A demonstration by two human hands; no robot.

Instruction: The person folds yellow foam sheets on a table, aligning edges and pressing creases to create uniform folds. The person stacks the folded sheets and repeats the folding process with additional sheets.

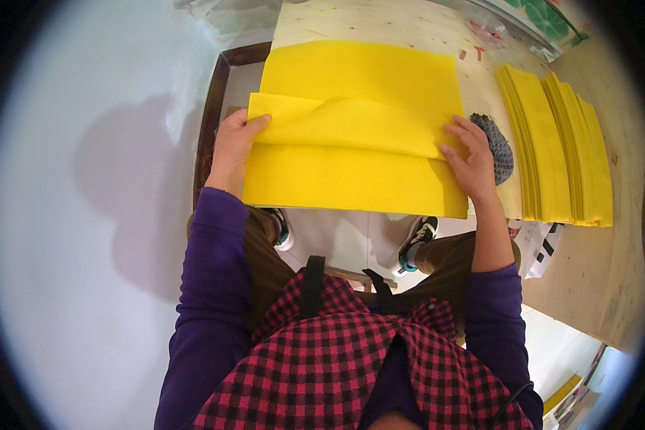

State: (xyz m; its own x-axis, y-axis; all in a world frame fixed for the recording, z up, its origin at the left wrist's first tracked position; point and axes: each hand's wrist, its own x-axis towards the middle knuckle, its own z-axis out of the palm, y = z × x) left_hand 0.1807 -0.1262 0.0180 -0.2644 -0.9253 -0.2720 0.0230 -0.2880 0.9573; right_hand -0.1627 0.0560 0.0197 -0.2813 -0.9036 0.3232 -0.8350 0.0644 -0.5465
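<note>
A large yellow felt-like fabric sheet (365, 122) lies in front of me with a loose, wavy fold across its middle. More yellow fabric (351, 179) of the same kind spreads flat beneath it toward me. At the fold's left end, my left hand (231, 147) pinches the sheet's edge, thumb on top and the other fingers mostly hidden underneath. My right hand (474, 159) rests at the fold's right end. Its fingers are apart and slightly bent, with the thumb touching the sheet's edge.
A grey knitted item (500, 149) lies right beside my right hand. Farther right, stacks of folded yellow fabric (541, 147) stand on the pale wooden table (365, 21). A white wall (107, 215) is close on my left. My shoes (416, 244) show below the table's near edge.
</note>
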